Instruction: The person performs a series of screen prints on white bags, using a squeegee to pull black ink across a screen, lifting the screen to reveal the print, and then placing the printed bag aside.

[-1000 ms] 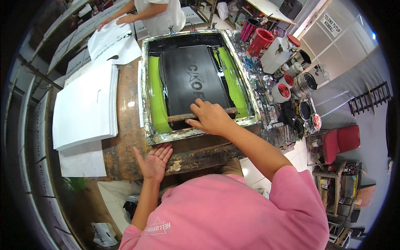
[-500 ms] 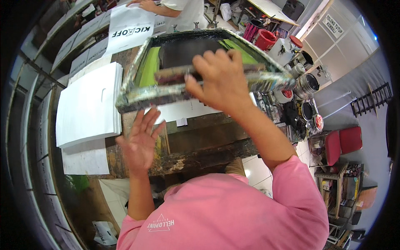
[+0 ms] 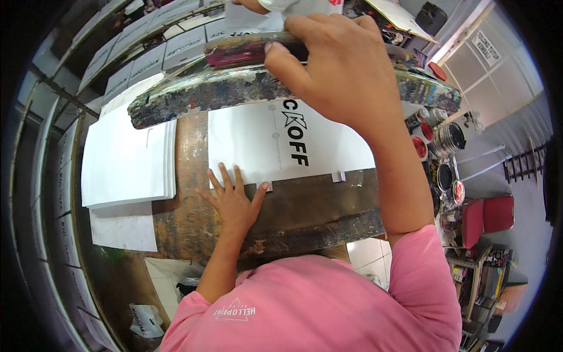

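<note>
One worn bench (image 3: pixel 190 152). Paint-crusted screen-printing frame (image 3: pixel 205 94) tilted, near rail high above it. Stack of white sheets (image 3: pixel 120 161) at left. Black-lettered sheet (image 3: pixel 243 141) flat on bench under frame. Squeegee (image 3: pixel 240 50) along near rail; right hand (image 3: pixel 343 64), fingers curled over both. Left hand (image 3: pixel 236 205), fingers spread at lettered sheet's near left corner, contact unclear. Two white tabs (image 3: pixel 338 176) at sheet's near edge.

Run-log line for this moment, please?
right hand: gripping wooden bar by raised frame | left hand: spread at printed sheet | white stack: left of sheet
</note>
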Demonstrator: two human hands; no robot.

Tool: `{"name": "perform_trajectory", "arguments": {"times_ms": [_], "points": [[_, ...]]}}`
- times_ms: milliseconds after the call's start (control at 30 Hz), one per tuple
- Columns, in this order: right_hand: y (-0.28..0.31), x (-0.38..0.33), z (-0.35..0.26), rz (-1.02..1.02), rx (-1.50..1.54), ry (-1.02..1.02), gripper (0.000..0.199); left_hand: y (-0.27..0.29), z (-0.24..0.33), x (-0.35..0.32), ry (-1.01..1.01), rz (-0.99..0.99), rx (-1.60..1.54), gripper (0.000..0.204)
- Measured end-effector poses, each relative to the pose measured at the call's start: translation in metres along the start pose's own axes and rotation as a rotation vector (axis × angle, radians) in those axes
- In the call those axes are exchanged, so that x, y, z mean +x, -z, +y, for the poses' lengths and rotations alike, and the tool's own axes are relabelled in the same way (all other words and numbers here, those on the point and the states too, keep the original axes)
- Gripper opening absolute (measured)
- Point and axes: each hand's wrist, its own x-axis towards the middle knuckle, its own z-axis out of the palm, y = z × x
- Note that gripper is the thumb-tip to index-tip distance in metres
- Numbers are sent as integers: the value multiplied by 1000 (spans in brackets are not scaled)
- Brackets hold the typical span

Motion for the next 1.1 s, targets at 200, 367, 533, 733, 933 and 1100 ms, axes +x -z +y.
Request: {"name": "perform_trajectory", "arguments": {"times_ms": [200,367,533,733,933,1100], "points": [[12,13,0,0,80,0,41,-4,1,-3,-56,22,-12,107],[14,21,0,-23,156,-43,44,28,19,16,-111,166,-163,96],[22,28,5,-48,110,-12,44,94,37,85,-218,450,-503,63],[-4,16,9,37,84,24,44,95,-24,83,-69,611,-853,46],[3,21,8,-5,65,-28,41,128,-154,67,167,487,-1118,63],[2,19,7,64,104,-18,36,146,-282,77,174,613,-966,66]]}}
